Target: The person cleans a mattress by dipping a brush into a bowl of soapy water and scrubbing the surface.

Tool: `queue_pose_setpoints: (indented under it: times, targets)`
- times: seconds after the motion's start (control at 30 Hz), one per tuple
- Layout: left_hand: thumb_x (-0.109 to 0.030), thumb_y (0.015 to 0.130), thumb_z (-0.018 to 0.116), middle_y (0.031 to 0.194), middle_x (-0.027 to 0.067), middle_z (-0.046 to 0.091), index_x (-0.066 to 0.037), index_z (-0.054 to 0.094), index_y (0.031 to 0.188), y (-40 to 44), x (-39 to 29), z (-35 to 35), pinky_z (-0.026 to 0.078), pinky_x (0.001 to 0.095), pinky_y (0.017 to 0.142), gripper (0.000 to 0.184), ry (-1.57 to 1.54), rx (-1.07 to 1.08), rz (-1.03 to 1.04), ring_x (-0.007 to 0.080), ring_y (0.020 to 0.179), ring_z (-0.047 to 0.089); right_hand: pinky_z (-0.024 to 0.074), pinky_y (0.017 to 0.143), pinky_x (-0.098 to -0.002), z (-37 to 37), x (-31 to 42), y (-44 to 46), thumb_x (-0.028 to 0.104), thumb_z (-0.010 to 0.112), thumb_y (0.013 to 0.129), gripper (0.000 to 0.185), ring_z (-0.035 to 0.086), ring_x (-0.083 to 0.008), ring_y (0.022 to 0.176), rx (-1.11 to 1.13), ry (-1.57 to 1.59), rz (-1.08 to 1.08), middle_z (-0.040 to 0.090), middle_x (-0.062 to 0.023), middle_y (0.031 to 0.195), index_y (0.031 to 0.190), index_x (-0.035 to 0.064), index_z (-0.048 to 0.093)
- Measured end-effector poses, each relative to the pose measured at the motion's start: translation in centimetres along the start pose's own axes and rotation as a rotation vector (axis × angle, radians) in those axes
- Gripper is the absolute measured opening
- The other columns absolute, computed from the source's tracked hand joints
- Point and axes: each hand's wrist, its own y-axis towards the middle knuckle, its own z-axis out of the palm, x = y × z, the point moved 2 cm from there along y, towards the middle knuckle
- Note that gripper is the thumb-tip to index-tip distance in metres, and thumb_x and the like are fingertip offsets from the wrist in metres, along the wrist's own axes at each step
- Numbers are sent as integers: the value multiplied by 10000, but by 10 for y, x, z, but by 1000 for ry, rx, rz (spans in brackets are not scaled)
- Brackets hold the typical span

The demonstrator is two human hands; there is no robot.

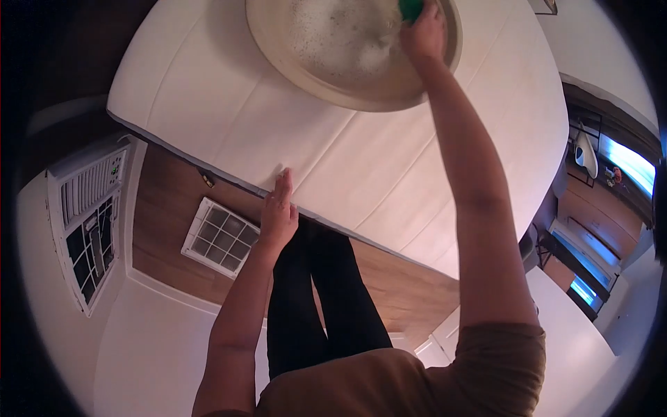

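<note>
A large cream basin (326, 96) stands on a white mattress (333, 149) and holds foamy, soapy water (347, 42). At the basin's right side, my right hand (425, 36) reaches over the rim with its fingers closed on a green object (410, 8). Only part of that object shows, and I cannot tell whether it is a sponge or a cloth. My left hand (279, 212) rests at the near edge of the mattress, apart from the basin. Its fingers are stretched out and it holds nothing.
Below the mattress edge is a wooden floor (163, 201) with a white-framed grid panel (221, 238) on it. A white vented unit (87, 191) is at the left wall. Bright screens or windows (629, 163) and shelves are at the right.
</note>
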Motion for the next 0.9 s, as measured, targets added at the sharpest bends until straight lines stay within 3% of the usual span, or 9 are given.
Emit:
queue_pose_setpoints:
  times: [0.13, 0.2, 0.27, 0.33, 0.47, 0.53, 0.63, 0.73, 0.9]
  targets:
    - [33, 758, 553, 1478, 170, 301, -57, 140, 1467, -1, -2, 2, 372, 458, 992, 825, 63, 16, -36, 370, 1322, 358, 478, 854, -467, -48, -9, -17, 6, 556, 804, 531, 555, -382, 1010, 338, -225, -138, 528, -197, 1186, 1309, 93, 420]
    - [31, 757, 557, 1463, 168, 330, -61, 173, 1462, 0, -5, 4, 376, 459, 988, 808, 54, -8, -37, 369, 1310, 374, 477, 865, -460, -66, -16, -23, 30, 552, 822, 461, 556, -366, 1034, 15, -211, -224, 536, -197, 1177, 1269, 56, 440]
    - [30, 755, 561, 1447, 166, 359, -64, 206, 1457, 1, -11, 3, 379, 460, 983, 792, 55, -15, -28, 368, 1297, 389, 441, 922, -447, -81, -42, -40, 111, 572, 828, 509, 522, -403, 1105, 176, -73, -134, 529, -251, 1168, 1301, 37, 400]
    - [-6, 764, 567, 1408, 162, 418, -51, 285, 1432, 11, -21, -4, 389, 452, 968, 726, 126, -46, -89, 374, 1242, 442, 435, 918, -471, -88, -74, -67, 93, 585, 805, 547, 523, -429, 1044, -166, 101, -237, 515, -254, 1149, 1301, 7, 371]
    - [-124, 834, 585, 1351, 135, 490, -26, 346, 1398, 62, -65, 0, 406, 428, 944, 620, 113, -142, 130, 341, 1172, 510, 428, 894, -463, -51, -127, -176, 1, 538, 793, 478, 531, -398, 992, -84, 100, -129, 546, -220, 1078, 1261, 4, 445]
    - [-250, 917, 574, 1295, 153, 538, -23, 337, 1402, 103, -98, 3, 424, 386, 928, 586, -717, -50, -136, 285, 1104, 554, 435, 803, -448, -31, -103, -240, -9, 529, 727, 539, 533, -360, 890, 223, 160, -188, 532, -197, 945, 1263, 36, 491]
    - [-397, 946, 517, 1240, 95, 569, -55, 383, 1364, 155, -122, 8, 416, 362, 929, 556, -1351, 29, -530, 222, 1089, 550, 462, 789, -458, -13, -75, -307, 102, 522, 805, 459, 563, -306, 947, 364, 161, -433, 560, -144, 995, 1243, 238, 535]
    - [-420, 953, 477, 1193, 85, 581, -87, 414, 1318, 180, -138, -4, 417, 366, 935, 498, -1277, -284, -566, 210, 1077, 549, 465, 806, -460, 8, -121, -235, 122, 512, 837, 399, 561, -315, 973, 438, -37, -425, 560, -140, 1052, 1214, 248, 546]
    - [-372, 926, 541, 1183, 85, 558, -78, 386, 1307, 199, -120, -27, 430, 382, 932, 506, -1323, -372, -458, 220, 1032, 546, 510, 765, -460, 13, -267, -2, 164, 572, 831, 427, 570, -342, 974, 44, -287, 116, 547, -150, 1114, 1237, 276, 501]
